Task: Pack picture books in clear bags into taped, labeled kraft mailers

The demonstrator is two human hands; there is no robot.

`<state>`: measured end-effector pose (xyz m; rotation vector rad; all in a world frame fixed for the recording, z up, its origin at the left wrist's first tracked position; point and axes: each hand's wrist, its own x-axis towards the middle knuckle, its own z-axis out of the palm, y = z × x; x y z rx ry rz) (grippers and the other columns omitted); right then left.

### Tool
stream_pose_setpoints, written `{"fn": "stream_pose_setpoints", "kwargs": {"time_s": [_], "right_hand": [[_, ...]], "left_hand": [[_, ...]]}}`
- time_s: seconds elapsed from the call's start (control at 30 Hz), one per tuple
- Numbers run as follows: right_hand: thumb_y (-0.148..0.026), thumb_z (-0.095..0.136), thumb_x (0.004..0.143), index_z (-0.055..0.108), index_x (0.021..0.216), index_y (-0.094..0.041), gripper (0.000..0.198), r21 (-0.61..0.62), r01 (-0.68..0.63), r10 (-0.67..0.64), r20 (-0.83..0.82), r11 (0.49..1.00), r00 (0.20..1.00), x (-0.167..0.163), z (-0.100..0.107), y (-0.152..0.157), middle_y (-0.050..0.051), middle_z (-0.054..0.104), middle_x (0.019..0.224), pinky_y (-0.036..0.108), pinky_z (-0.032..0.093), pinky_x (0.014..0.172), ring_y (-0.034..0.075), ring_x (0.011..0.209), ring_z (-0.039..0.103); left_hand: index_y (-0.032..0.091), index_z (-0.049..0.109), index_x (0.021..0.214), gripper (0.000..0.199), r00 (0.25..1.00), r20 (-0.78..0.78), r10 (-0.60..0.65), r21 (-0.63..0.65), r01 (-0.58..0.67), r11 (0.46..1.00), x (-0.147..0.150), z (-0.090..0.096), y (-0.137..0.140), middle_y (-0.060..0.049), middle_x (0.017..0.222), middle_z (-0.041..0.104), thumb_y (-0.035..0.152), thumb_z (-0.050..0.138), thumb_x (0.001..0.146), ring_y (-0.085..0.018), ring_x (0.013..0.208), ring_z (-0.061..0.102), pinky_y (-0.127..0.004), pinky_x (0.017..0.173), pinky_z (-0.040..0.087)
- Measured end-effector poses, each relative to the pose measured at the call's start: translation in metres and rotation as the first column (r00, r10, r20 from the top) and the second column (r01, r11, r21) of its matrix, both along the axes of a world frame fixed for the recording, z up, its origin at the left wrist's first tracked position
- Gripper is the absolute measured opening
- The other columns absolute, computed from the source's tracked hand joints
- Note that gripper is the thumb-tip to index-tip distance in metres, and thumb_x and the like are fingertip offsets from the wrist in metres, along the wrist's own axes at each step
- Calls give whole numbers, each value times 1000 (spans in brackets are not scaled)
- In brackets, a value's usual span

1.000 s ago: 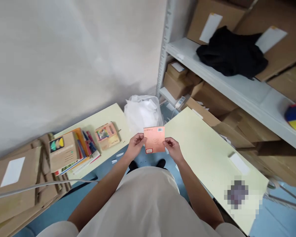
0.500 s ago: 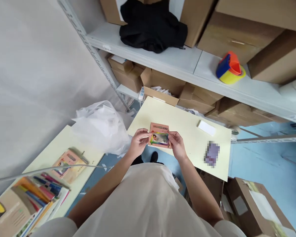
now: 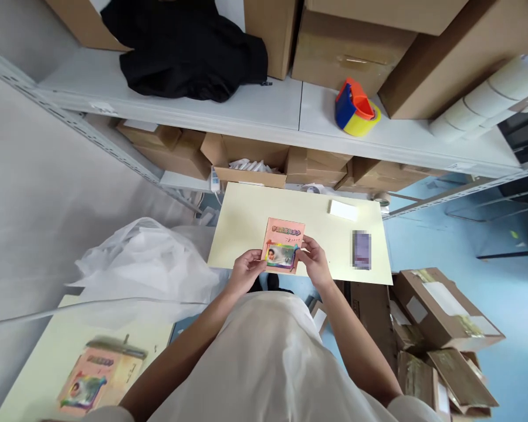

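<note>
Between my two hands is a small pink book [image 3: 280,234] with a picture framed in rainbow colours on its cover. My left hand [image 3: 246,271] pinches its lower left edge, and my right hand [image 3: 315,264] grips its right edge. The book is held above the near edge of a pale yellow table [image 3: 246,211], cover facing me. A second book with a like pink cover [image 3: 88,375] lies on the other pale table at lower left. On the table to the right are a white box [image 3: 343,210] and a pixelated purple item [image 3: 361,250].
A white plastic bag [image 3: 145,264] bulges at left. Behind the table, a grey shelf [image 3: 273,126] carries cardboard boxes, a black garment [image 3: 189,53] and a red, blue and yellow tape dispenser [image 3: 356,108]. Cardboard boxes [image 3: 444,310] are piled at lower right.
My view has turned to the right, so the shelf and tables shift left in it. Both hands still hold the pink book, which now shows more of its cover, with my left hand lower on it.
</note>
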<state>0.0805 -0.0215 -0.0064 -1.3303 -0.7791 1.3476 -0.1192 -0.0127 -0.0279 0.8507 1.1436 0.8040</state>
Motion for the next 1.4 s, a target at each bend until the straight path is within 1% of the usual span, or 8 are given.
{"fn": "stream_pose_setpoints", "kwargs": {"time_s": [0.17, 0.3, 0.47, 0.6, 0.77, 0.97, 1.2, 1.4], "right_hand": [[-45, 70, 73, 63, 102, -23, 37, 33, 70, -73, 76, 997, 994, 1, 6, 16, 5, 68, 103, 33, 54, 73, 17, 80, 65], [-47, 71, 72, 62, 103, -23, 40, 48, 187, -191, 112, 981, 975, 12, 9, 27, 0, 66, 83, 29, 55, 65, 14, 72, 62], [-49, 70, 71, 64, 84, -21, 32, 35, 228, -230, 195, 973, 953, 27, 10, 27, -1, 62, 74, 26, 53, 56, 12, 63, 58], [-53, 60, 78, 65, 94, -21, 36, 41, 105, -108, 70, 994, 992, 42, 10, 24, 2, 65, 82, 32, 55, 67, 15, 71, 63], [-39, 74, 70, 63, 109, -29, 42, 140, -89, 65, 164, 986, 984, 59, 16, 27, 4, 59, 124, 34, 50, 89, 20, 110, 56], [-46, 68, 75, 60, 88, -24, 26, 35, -159, 159, -4, 987, 987, 70, 16, 37, -1, 64, 84, 32, 55, 73, 13, 75, 60], [-48, 72, 69, 65, 94, -21, 37, -55, -75, 77, 40, 996, 996, 83, 9, 41, 0, 67, 80, 30, 55, 64, 13, 69, 61], [-50, 70, 72, 64, 104, -22, 42, -49, -24, 22, -55, 998, 998, 90, 0, 25, 3, 70, 91, 33, 56, 71, 15, 76, 66]], "left_hand": [[17, 61, 85, 32, 994, 16, -110, 81, 108, 991, -4, -13, 19, -5, 87, 68, 39, 75, 67, -17, 80, 65, -31, 76, 51], [17, 59, 83, 30, 983, -1, -184, 113, 183, 977, -3, -14, 27, -4, 83, 66, 38, 75, 67, -15, 75, 64, -29, 73, 50], [19, 60, 96, 40, 995, -27, -94, 73, 96, 993, 5, -9, 27, -5, 92, 66, 42, 75, 67, -15, 76, 64, -27, 68, 52], [18, 62, 99, 47, 996, 92, 0, -40, 4, 999, 14, -6, 25, -7, 95, 66, 46, 77, 64, -16, 79, 64, -29, 69, 52], [19, 70, 94, 45, 965, 250, -79, -177, 126, 976, 35, 4, 21, -8, 94, 71, 45, 81, 59, -20, 81, 66, -32, 72, 52], [19, 72, 100, 73, 877, 440, -195, -148, 284, 947, 45, 17, 17, -16, 111, 68, 80, 43, 72, -30, 107, 62, -42, 85, 50], [20, 71, 93, 39, 994, -57, -95, 56, 98, 994, 47, 12, 12, -9, 95, 73, 47, 76, 65, -22, 86, 67, -33, 77, 52], [18, 70, 98, 40, 994, -76, -82, 8, 83, 997, 54, 8, 5, -9, 97, 73, 44, 71, 69, -22, 84, 67, -33, 73, 53]]}}
